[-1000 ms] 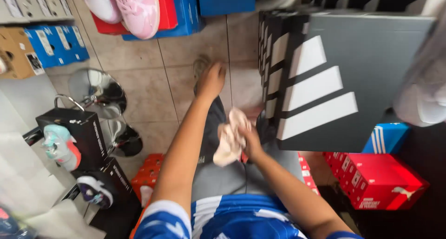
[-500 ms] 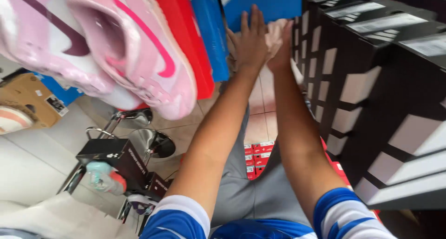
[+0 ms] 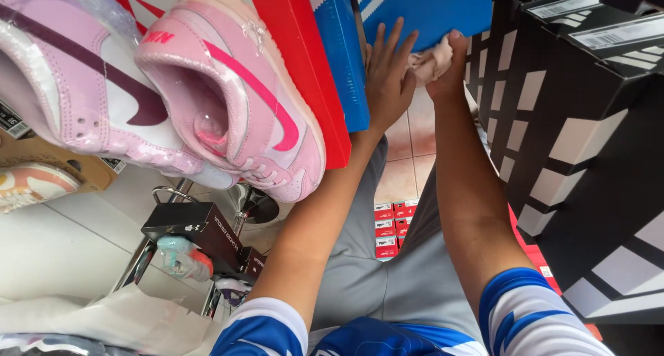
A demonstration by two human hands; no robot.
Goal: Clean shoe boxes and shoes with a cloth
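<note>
Right hand (image 3: 448,66) fisted round crumpled pale pink cloth (image 3: 429,60), pressed on blue cardboard shoebox (image 3: 432,10); left hand (image 3: 387,76) at 9 o'clock, fingers spread wide, flat on box.

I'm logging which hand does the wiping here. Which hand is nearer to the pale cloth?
Right. The right hand grips the pale cloth against the blue shoebox; the left hand lies open, flat beside it, fingertips on the box.
</note>
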